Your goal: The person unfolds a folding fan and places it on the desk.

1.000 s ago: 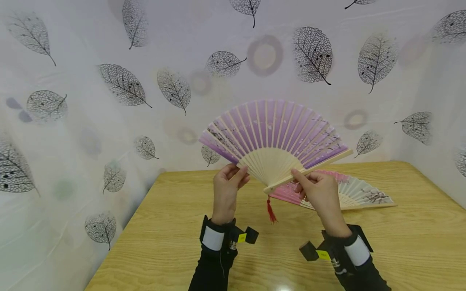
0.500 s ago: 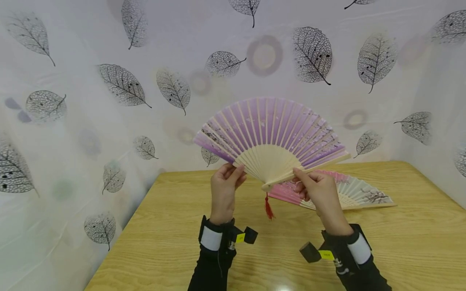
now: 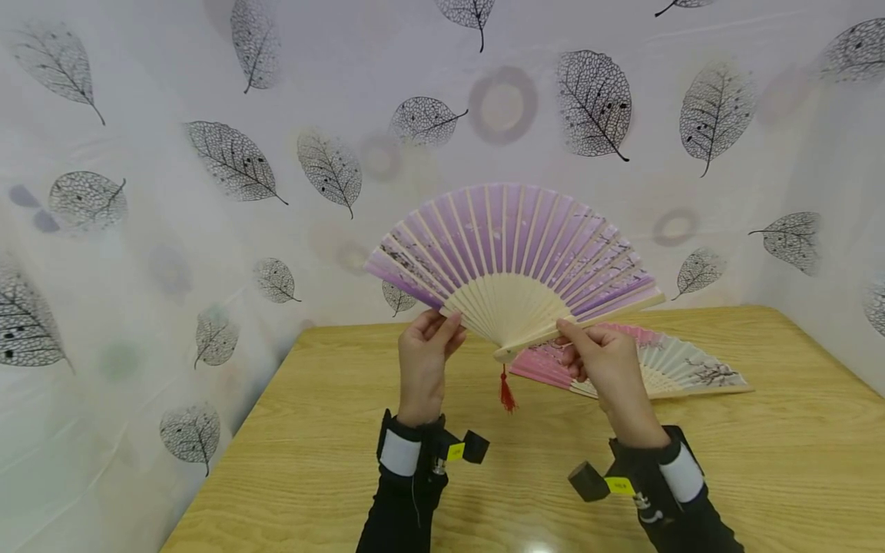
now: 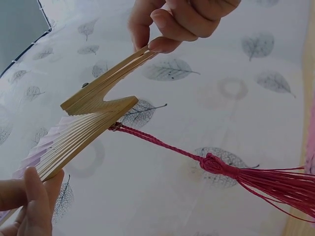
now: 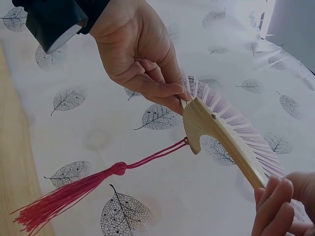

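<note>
A purple folding fan point(image 3: 508, 246) with a blossom print and pale bamboo ribs is held spread above the table. My left hand point(image 3: 423, 365) pinches its left edge, thumb in front, where the bare ribs meet the cloth. On the other side, my right hand point(image 3: 614, 369) grips the right guard stick between thumb and fingers. From the pivot hangs a red tassel point(image 3: 508, 393), seen large in the left wrist view. Behind my right hand, a pink and white folding fan point(image 3: 694, 369) lies open on the table, partly hidden by that hand and the purple fan.
The wood-grain table point(image 3: 304, 453) reaches back to a pale curtain point(image 3: 442, 169) printed with grey leaves. This curtain also runs along the left and right sides. A black strap with a small camera point(image 3: 475, 447) sits on each wrist.
The purple fan has shifted slightly left and spread a little wider, and my left hand has moved left with it. Its tassel has swung left. The pink and white fan has stayed put.
</note>
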### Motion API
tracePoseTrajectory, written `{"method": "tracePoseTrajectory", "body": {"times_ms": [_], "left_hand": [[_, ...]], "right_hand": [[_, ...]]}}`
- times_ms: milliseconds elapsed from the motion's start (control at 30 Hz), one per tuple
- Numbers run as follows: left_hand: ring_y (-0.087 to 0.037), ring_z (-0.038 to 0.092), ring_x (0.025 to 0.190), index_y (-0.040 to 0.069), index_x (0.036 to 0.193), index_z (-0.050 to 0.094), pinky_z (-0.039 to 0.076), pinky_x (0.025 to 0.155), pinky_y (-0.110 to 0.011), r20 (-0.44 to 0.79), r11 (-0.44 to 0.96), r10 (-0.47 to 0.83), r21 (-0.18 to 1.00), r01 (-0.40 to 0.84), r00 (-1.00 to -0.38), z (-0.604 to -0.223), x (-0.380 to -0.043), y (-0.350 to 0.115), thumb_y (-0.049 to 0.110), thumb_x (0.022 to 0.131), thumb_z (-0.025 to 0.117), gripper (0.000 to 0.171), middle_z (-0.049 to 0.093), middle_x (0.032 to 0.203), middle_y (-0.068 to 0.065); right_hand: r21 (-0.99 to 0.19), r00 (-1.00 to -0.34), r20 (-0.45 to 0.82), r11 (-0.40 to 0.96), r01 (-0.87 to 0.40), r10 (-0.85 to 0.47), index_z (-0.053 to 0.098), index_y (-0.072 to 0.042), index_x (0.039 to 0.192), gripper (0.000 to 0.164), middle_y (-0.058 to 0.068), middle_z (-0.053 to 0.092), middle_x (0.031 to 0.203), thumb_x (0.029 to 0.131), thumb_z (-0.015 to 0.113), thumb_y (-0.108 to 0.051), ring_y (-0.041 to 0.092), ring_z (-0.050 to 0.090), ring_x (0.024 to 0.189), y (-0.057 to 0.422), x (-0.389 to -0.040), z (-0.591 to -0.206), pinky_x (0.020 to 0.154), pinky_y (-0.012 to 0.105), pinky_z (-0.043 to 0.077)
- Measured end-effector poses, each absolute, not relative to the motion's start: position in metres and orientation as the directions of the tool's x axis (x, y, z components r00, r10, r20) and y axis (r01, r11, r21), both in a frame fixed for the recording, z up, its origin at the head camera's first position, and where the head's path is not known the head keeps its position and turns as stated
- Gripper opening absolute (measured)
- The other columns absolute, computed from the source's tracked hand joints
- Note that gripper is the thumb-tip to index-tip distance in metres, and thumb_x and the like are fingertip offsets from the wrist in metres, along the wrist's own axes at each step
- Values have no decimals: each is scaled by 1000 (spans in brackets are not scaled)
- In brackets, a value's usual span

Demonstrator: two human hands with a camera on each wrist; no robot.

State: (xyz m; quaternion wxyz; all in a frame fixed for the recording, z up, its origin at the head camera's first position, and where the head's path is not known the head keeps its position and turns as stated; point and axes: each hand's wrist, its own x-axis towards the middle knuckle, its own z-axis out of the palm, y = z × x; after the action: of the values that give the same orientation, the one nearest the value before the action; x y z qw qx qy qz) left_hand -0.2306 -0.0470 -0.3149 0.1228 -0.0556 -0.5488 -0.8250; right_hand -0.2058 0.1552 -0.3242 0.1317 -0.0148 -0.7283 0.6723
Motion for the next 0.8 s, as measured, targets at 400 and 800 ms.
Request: {"method": "tracePoseTrajectory", "body": {"times_ms": [400,800], "left_hand": [[-6,64,70,-9,109,56,55,65,-15,226,-395,-163,877,274,-960,-315,-231,-47,1,87,59,24,64,82,-1],[-5,64,70,-9,110,55,55,65,-14,230,-399,-162,874,277,-959,-315,-232,-47,1,88,58,24,64,81,1]], "right_hand": [[-986,-954,168,16,-169,248,65,-20,61,30,-10,54,48,89,60,-30,4,48,42,149,-206,-326,40,18,43],[-988,-954,147,0,-152,260,65,-19,61,31,-10,53,48,89,60,-30,4,46,42,149,-207,-328,40,18,42]]}}
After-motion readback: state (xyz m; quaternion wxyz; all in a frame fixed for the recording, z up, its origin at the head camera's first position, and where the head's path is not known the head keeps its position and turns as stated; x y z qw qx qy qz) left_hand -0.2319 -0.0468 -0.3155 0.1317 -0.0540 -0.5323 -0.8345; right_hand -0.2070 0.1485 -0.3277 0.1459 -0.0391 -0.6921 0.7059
